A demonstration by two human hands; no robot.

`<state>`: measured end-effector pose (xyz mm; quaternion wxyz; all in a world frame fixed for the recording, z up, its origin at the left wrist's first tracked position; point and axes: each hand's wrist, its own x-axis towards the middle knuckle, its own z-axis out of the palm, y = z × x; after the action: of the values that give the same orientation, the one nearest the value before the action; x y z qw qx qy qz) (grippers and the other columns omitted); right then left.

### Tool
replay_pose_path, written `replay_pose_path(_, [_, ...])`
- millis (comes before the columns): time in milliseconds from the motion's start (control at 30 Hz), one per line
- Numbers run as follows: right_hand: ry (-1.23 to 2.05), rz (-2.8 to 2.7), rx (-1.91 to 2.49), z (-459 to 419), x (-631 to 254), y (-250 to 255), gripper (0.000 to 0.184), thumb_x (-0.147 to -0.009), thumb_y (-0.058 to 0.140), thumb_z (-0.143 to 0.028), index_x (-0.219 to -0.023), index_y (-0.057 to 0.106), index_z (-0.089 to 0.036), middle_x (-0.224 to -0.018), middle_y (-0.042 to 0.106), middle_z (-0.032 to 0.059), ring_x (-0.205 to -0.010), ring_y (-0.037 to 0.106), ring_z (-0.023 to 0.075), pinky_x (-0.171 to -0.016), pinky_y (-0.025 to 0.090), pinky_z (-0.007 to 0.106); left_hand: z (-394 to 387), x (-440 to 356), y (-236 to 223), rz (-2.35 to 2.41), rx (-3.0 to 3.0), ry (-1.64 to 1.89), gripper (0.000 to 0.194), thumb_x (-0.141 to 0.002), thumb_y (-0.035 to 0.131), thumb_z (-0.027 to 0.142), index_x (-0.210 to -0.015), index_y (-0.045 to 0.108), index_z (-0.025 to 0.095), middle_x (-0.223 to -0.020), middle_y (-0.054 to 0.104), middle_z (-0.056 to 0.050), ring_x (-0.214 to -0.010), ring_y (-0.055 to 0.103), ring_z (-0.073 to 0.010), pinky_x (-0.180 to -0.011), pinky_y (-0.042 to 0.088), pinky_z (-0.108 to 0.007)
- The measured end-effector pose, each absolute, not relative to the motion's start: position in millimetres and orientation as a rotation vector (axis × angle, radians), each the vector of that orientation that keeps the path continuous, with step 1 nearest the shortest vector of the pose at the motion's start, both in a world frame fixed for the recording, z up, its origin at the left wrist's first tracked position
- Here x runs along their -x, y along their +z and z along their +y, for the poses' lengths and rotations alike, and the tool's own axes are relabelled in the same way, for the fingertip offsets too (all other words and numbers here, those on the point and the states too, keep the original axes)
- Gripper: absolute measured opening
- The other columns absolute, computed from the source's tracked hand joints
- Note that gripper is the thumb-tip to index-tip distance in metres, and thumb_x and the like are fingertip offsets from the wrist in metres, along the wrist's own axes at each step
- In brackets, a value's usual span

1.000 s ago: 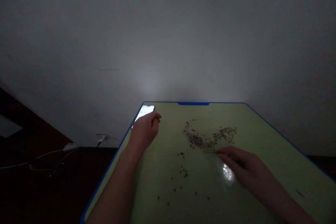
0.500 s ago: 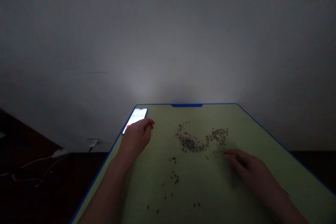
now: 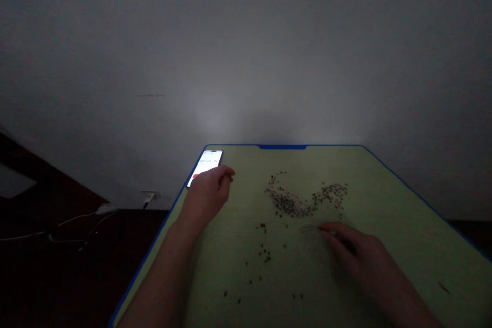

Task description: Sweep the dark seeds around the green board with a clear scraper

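Observation:
My right hand is closed in a pinch on thin, pale tweezers, whose faint prongs point left just above the table. Beyond them lies a curved heap of small dark and paler grains, with a looser patch of grains at its right. Scattered single grains lie left of and nearer than the tweezers. My left hand is loosely curled at the far left of the table, overlapping the lower part of a lit phone with a running time display. The inside of that hand is hidden.
The pale green table has a blue rim and stands by a grey wall. A small dark sliver lies at the right. A plug sits in the wall at left, and white cables run below. The room is dim.
The view has shifted slightly, so the table appears farther right and higher. My right hand has moved left and nearer with the tweezers. Loose grains now lie left of its tips. My left hand stays put.

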<state>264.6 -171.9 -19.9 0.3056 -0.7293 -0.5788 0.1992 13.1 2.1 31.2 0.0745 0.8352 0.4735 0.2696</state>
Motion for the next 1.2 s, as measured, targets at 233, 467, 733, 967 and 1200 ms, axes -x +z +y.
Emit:
replay_pose_path(233, [0.546, -1.57, 1.949, -176.3, -258.4, -15.1, 0.033, -0.085, 0.043, -0.038, -0.097, 0.069, -0.023, -0.092, 0.072, 0.0051, -0.079, 0.067, 0.0217, -0.067, 0.053, 0.032, 1.4, -14.3, 30.2, 1.406, -2.49, 0.829, 0.024, -0.082, 0.041, 0.018, -0.09, 0.063, 0.02, -0.083, 0.07, -0.003, -0.07, 0.063, -0.0141, -0.061, 0.046, -0.025])
replay_pose_path(467, [0.568, -1.694, 1.927, -167.6, -247.0, -10.8, 0.029, -0.086, 0.043, -0.034, -0.099, 0.067, -0.025, -0.088, 0.072, 0.0032, -0.074, 0.067, 0.0191, -0.065, 0.051, 0.03, 1.0, -15.1, 29.0, 1.398, -2.499, 0.8, 0.023, -0.082, 0.04, 0.018, -0.089, 0.062, 0.02, -0.083, 0.069, -0.003, -0.067, 0.062, -0.0131, -0.059, 0.045, -0.024])
replay_pose_path(733, [0.544, -1.914, 1.856, -147.7, -234.2, -7.3, 0.023, -0.085, 0.046, -0.029, -0.094, 0.066, -0.026, -0.08, 0.071, 0.0011, -0.07, 0.064, 0.0171, -0.06, 0.047, 0.027, -2.1, -17.1, 30.7, 1.41, -2.517, 0.802, 0.025, -0.081, 0.04, 0.018, -0.089, 0.064, 0.02, -0.081, 0.069, -0.003, -0.064, 0.06, -0.013, -0.058, 0.043, -0.025])
replay_pose_path(967, [0.474, -2.066, 1.828, -136.3, -222.9, -1.9, 0.023, -0.086, 0.045, -0.027, -0.094, 0.066, -0.026, -0.078, 0.07, 0.0012, -0.069, 0.064, 0.0184, -0.061, 0.046, 0.029, -4.1, -17.6, 30.9, 1.385, -2.535, 0.819, 0.027, -0.082, 0.039, 0.019, -0.09, 0.064, 0.02, -0.082, 0.069, -0.003, -0.065, 0.059, -0.013, -0.06, 0.042, -0.026])
replay_pose_path(1200, [0.465, -2.123, 1.767, -132.8, -209.8, 4.9, 0.024, -0.086, 0.044, -0.023, -0.09, 0.067, -0.025, -0.076, 0.07, 0.0017, -0.068, 0.064, 0.0183, -0.062, 0.046, 0.029, -5.0, -18.3, 31.9, 1.375, -2.552, 0.815, 0.026, -0.082, 0.039, 0.019, -0.09, 0.064, 0.02, -0.082, 0.069, -0.003, -0.065, 0.059, -0.0133, -0.061, 0.042, -0.026])
